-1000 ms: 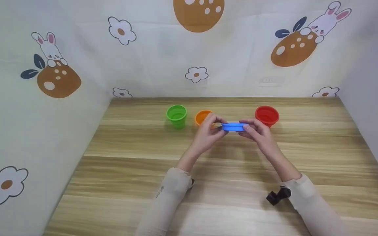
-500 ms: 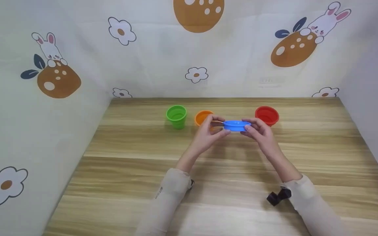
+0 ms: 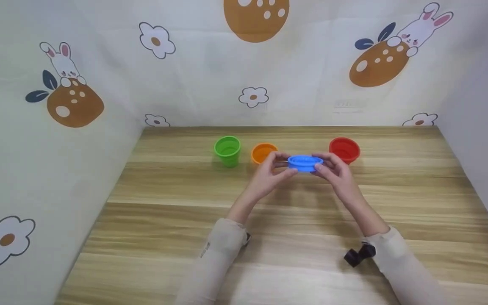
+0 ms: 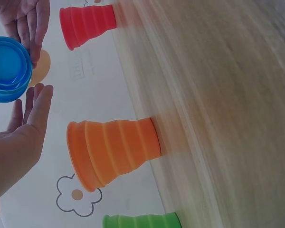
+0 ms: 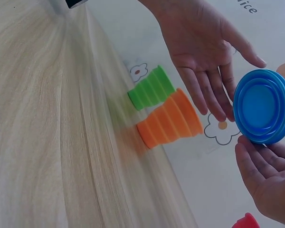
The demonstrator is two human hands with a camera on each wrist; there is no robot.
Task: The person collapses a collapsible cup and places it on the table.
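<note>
A blue collapsible cup (image 3: 305, 164), folded to a flat disc with concentric rings, is up above the table between both hands. My right hand (image 3: 336, 170) pinches its right edge, thumb at the front and fingers behind. At the cup's left edge is my left hand (image 3: 267, 171), with nearly straight fingers and the thumb apart from them. In the right wrist view, the left fingertips (image 5: 222, 115) lie right beside the cup's rim. The rings of the blue cup (image 4: 8, 66) also face the left wrist view.
Behind the hands, three expanded ribbed cups stand on the wooden table (image 3: 151, 237): green (image 3: 228, 152) at left, orange (image 3: 262, 153) partly covered by the left hand, and red (image 3: 345, 150) at right. A patterned cloth wall (image 3: 201, 76) rises behind the table.
The blue cup has tipped so that its ringed top shows more, and it sits slightly further right. The left thumb and fingers have spread apart at its edge. The other cups stay put.
</note>
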